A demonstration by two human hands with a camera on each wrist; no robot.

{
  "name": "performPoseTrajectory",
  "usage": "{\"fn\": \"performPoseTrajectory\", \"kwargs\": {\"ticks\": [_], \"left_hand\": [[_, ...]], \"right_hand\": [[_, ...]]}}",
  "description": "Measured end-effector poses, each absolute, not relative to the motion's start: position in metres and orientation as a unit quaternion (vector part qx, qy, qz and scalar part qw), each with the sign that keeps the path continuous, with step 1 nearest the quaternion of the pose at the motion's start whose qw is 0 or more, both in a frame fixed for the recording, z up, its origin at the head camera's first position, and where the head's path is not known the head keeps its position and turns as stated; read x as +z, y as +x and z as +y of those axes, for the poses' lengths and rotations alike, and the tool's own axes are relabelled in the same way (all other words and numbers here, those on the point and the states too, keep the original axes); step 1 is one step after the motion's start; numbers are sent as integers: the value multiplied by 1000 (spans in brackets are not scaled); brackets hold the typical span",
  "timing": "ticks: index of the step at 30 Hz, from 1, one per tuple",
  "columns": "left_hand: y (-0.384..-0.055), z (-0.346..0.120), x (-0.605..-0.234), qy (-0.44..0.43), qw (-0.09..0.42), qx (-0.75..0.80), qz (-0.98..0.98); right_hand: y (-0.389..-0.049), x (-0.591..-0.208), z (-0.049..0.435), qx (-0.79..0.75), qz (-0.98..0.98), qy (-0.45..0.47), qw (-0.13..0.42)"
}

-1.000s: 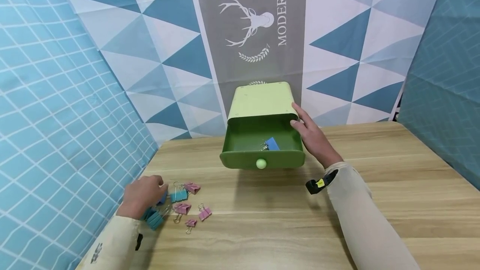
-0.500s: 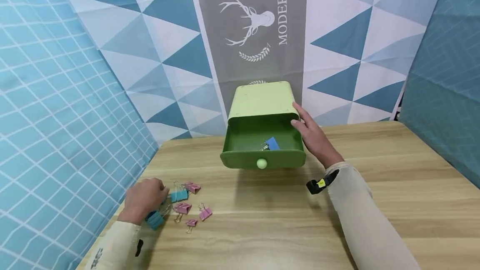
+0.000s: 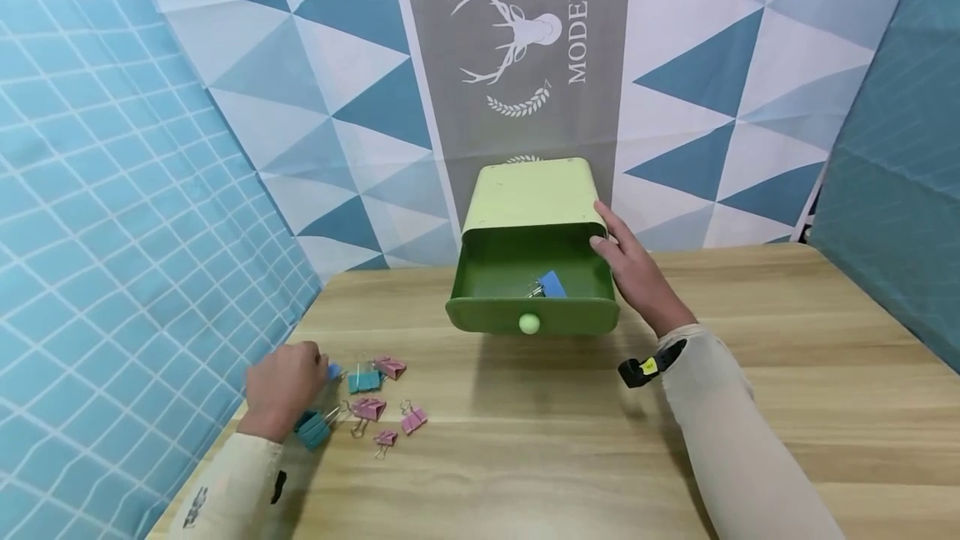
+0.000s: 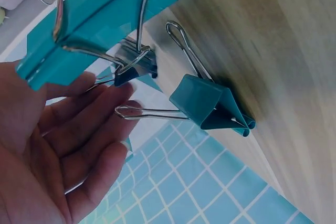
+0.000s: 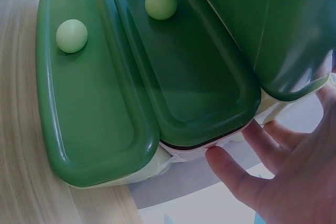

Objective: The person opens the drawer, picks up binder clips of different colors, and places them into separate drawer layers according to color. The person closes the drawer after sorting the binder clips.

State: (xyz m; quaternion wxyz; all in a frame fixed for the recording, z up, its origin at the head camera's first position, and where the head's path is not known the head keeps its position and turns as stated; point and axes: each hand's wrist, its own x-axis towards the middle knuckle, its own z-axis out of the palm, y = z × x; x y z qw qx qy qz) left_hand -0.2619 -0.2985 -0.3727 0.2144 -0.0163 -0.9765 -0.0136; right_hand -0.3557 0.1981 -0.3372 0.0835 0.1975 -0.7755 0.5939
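Note:
At the table's left side my left hand (image 3: 285,386) pinches a blue binder clip (image 3: 333,371), its wire handle between thumb and fingertips (image 4: 123,95). Close by lie teal binder clips (image 3: 313,430) and several pink ones (image 3: 369,408). A large teal binder clip (image 4: 105,19) partly covers the thumb in the left wrist view. My right hand (image 3: 637,273) rests against the right side of the light green drawer cabinet (image 3: 532,194), fingers extended. The cabinet's top drawer (image 3: 487,317) is pulled out, with another blue binder clip (image 3: 552,283) inside.
Two lower drawers with round knobs, a middle drawer (image 5: 194,77) and a bottom drawer (image 5: 94,103), are closed below the pulled-out one. A patterned cloth (image 3: 675,107) hangs behind the wooden table (image 3: 525,457); blue grid cloth (image 3: 112,190) hangs at the left.
My left hand has closed on the blue binder clip and shifted it slightly away from me. My right hand stays on the cabinet. The head view has tilted slightly.

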Motion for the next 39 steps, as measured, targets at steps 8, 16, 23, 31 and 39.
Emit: {"fn": "performPoseTrajectory", "kwargs": {"ticks": [8, 16, 23, 31, 39], "left_hand": [[-264, -298, -372, -25, 263, -7, -964], [-264, -294, -373, -22, 272, -34, -961], [-263, -292, -372, 4, 237, -73, -969], [-266, -287, -368, 36, 187, -136, -972], [-269, -283, -364, 68, 141, -231, -960]], "right_hand": [[-356, -334, 198, 600, -771, 199, 79], [-356, -337, 198, 600, -772, 195, 77], [-356, -339, 198, 597, -775, 193, 78], [-357, -339, 200, 598, -774, 194, 81], [-357, -337, 200, 590, -779, 195, 88]]}}
